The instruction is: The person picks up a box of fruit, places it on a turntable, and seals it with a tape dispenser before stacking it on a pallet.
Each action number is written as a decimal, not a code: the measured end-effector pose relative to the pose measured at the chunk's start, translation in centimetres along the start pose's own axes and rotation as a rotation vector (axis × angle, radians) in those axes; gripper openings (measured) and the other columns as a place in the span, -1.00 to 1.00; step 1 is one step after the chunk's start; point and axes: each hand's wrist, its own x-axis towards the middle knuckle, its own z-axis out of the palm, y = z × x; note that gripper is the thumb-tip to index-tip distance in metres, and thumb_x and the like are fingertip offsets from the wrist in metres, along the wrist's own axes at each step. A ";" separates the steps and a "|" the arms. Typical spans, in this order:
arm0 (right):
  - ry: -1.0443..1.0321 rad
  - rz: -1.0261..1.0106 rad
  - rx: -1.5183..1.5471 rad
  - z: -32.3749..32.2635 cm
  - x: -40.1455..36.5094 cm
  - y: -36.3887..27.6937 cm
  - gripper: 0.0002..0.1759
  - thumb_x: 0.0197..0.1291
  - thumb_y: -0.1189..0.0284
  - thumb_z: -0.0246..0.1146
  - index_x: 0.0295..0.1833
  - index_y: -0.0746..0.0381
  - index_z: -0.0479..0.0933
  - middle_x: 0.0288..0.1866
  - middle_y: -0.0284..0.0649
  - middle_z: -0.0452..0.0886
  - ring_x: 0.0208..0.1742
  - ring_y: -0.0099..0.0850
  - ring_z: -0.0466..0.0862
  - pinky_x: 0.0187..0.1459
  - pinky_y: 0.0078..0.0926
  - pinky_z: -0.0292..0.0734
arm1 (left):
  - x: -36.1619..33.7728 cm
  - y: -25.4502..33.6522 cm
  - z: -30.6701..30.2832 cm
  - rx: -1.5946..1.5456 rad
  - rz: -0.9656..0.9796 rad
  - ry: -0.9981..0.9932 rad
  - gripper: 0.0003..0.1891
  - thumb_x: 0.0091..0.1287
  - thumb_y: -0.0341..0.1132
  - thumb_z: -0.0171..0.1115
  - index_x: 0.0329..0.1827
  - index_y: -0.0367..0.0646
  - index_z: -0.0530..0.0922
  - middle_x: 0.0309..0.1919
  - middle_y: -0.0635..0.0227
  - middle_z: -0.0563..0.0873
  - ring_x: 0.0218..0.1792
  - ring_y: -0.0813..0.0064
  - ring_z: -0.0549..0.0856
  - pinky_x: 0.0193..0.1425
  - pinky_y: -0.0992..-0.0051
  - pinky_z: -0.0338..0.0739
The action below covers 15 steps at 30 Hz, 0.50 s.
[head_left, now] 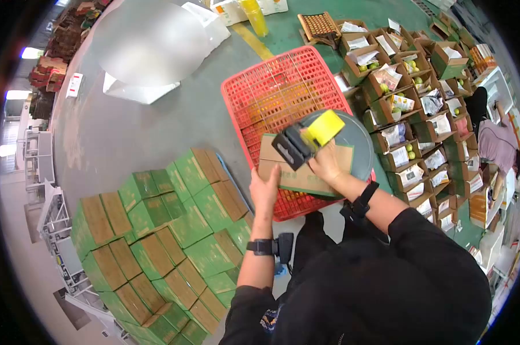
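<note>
A green and brown cardboard box lies in front of me over a round grey surface and a red plastic crate. At the box's left edge, my left hand grips it with the thumb on top. My right hand is closed around a black tape dispenser, held over the top of the box. The dispenser carries a roll of yellow tape. Its handle is partly hidden by my fingers and slightly blurred.
Stacked green and brown closed boxes stand at the left. To the right are rows of open boxes holding green fruit and paper. A person works at the far right. A yellow bottle-like object stands at the top.
</note>
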 end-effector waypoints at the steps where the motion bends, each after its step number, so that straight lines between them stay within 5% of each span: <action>1: 0.037 -0.055 -0.032 0.1 0.1 0.3 -0.55 -0.19 0.48 0.24 -0.04 0.20 0.48 -0.05 -0.14 0.51 0.09 -0.15 0.41 0.14 -0.19 0.16 | 0.5 1.8 -1.5 -0.038 -0.048 -0.121 -0.34 0.01 0.18 0.22 -0.05 -0.26 0.50 -0.22 -0.04 0.63 -0.12 0.08 0.60 -0.06 0.26 0.46; 4: -0.031 -0.032 -0.072 -0.6 -0.3 1.4 -0.57 -0.21 0.47 0.25 -0.07 0.20 0.50 -0.10 -0.15 0.54 0.06 -0.16 0.43 0.11 -0.20 0.18 | 1.5 3.7 -1.7 0.238 0.073 -0.117 -0.40 0.01 0.19 0.20 -0.20 -0.23 0.54 -0.39 0.01 0.66 -0.26 0.07 0.64 -0.17 0.22 0.49; 6: 0.135 -0.104 -0.084 -0.5 -0.2 1.8 -0.56 -0.41 0.56 0.22 -0.21 0.30 0.50 -0.25 -0.09 0.51 -0.06 -0.15 0.46 0.07 -0.20 0.21 | 1.3 4.1 -1.1 0.256 0.108 -0.083 -0.43 0.02 0.18 0.19 -0.23 -0.23 0.52 -0.39 0.02 0.65 -0.27 0.06 0.63 -0.19 0.21 0.48; 9: 0.021 -0.081 -0.098 -2.3 -1.3 2.8 -0.59 -0.23 0.49 0.26 -0.11 0.16 0.53 -0.13 -0.21 0.56 -0.02 -0.22 0.50 0.08 -0.22 0.20 | -0.9 4.3 0.3 0.251 0.085 -0.109 -0.42 0.05 0.15 0.16 -0.12 -0.22 0.46 -0.28 0.01 0.62 -0.20 0.05 0.60 -0.13 0.20 0.46; 15: -0.038 -0.200 -0.101 -3.5 -0.9 3.0 -0.64 -0.24 0.60 0.24 -0.18 0.18 0.51 -0.11 -0.26 0.56 0.01 -0.25 0.50 0.01 -0.25 0.31 | 0.1 3.0 1.9 0.116 -0.052 -0.241 -0.39 -0.01 0.13 0.18 -0.09 -0.24 0.45 -0.24 -0.03 0.61 -0.15 0.05 0.60 -0.07 0.18 0.43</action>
